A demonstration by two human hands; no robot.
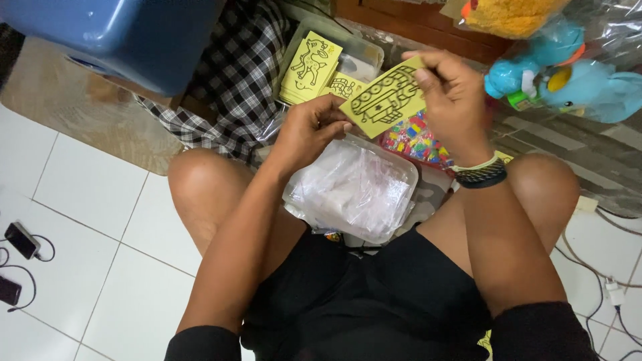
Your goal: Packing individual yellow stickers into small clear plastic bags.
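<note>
A yellow card (384, 99) with a black line drawing is held tilted above the person's lap, the left hand (309, 130) pinching its lower left edge and the right hand (449, 93) pinching its upper right corner. Just below sits a clear tub of plastic bags (353, 187), with a tray of coloured beads (414, 140) beside it. Farther off, more yellow cards (311, 63) lie in a clear container (366, 50).

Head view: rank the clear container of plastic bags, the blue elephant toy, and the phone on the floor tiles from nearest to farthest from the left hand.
1. Clear container of plastic bags: just below the left hand, between the knees.
2. Blue elephant toy: far right, beyond the right hand and the yellow card that both hands hold.
3. Phone: far left edge, on the floor tiles.
</note>
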